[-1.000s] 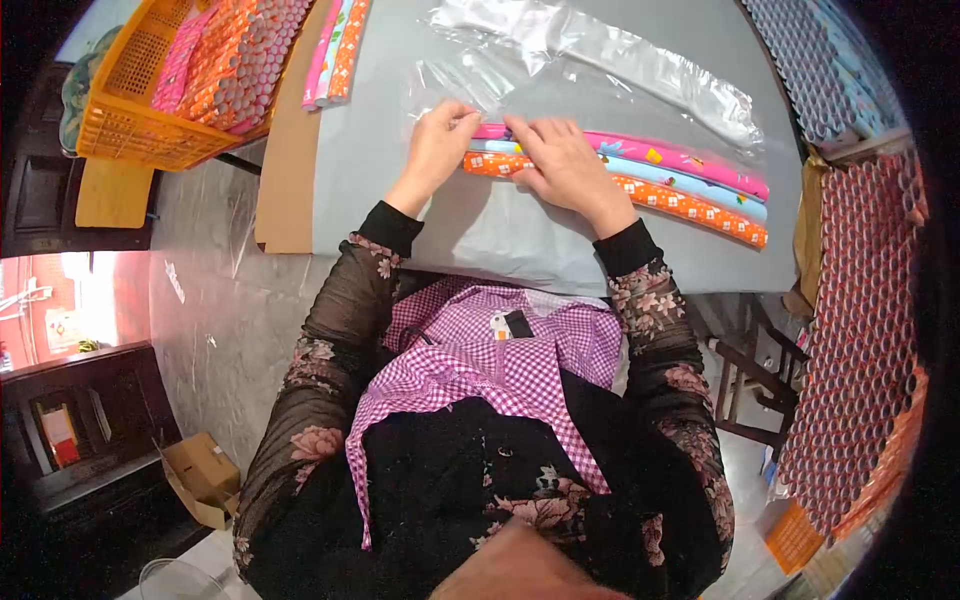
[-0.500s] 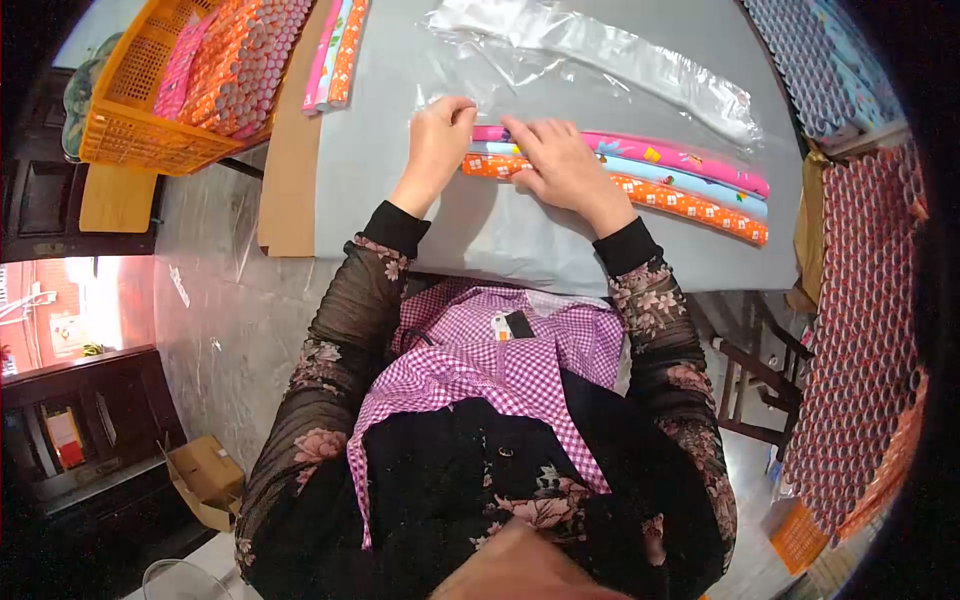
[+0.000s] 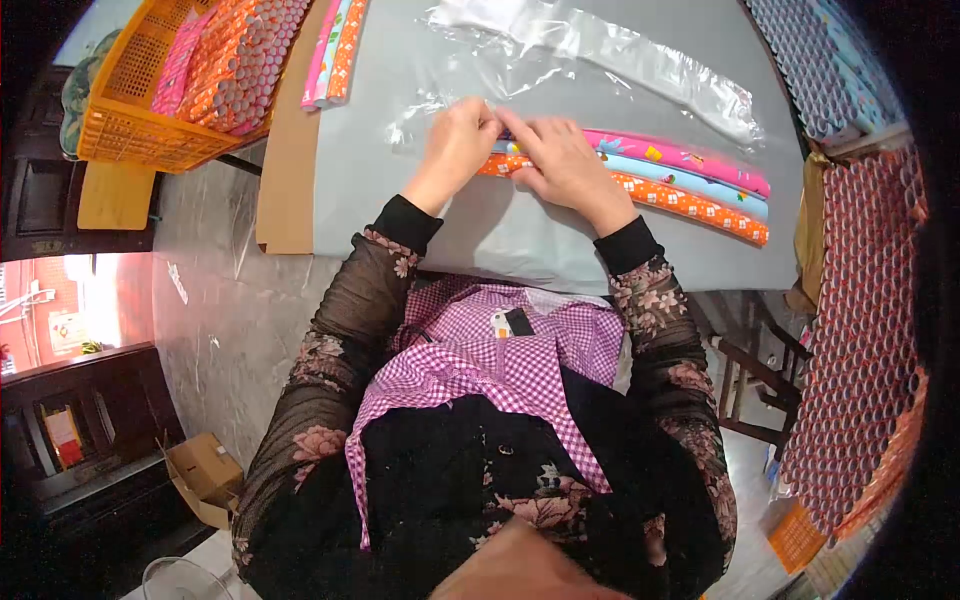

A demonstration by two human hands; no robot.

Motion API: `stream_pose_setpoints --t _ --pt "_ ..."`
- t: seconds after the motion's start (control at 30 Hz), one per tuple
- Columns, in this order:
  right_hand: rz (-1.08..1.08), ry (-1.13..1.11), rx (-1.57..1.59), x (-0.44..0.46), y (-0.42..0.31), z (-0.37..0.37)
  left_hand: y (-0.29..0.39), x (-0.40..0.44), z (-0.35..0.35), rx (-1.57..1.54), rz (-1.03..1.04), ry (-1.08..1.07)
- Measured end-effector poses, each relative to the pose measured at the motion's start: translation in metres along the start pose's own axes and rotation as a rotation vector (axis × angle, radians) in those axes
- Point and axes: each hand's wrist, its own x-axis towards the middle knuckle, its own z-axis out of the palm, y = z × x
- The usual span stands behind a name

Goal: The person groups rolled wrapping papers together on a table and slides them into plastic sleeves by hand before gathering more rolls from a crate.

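Note:
Three patterned rolls lie side by side on the grey table: a pink roll (image 3: 680, 158), a light blue roll (image 3: 690, 185) and an orange roll (image 3: 690, 208). My right hand (image 3: 568, 168) rests over them near their left ends, holding them down. My left hand (image 3: 458, 145) is closed in a pinch at those ends, its fingertips close to my right index finger; what it pinches is too small to make out. Clear plastic film (image 3: 600, 45) stretches beyond the rolls, and part of it reaches behind my left hand.
Another bundle of three rolls (image 3: 335, 55) lies at the table's (image 3: 380, 200) upper left. Beyond it is an orange basket (image 3: 135, 130) filled with rolls. Many stacked rolls (image 3: 860, 340) stand along the right side. An open cardboard box (image 3: 203, 475) is on the floor at lower left.
My left hand has moved right, over the left ends of the rolls and up to my right hand. The film's near left part has shifted. My right hand has barely moved.

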Motion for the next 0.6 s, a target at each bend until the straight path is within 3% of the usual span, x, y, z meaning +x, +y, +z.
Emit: stream_pose_setpoints --t 0.17,0.6 --pt "-0.039 0.1 0.029 -0.0001 0.0022 0.0055 0.0003 -0.001 0.0028 0.034 0.001 -0.012" --pt "0.009 0.03 0.053 -0.0009 -0.0011 -0.0005 0.0014 0.0013 -0.0058 0.03 0.024 -0.081"
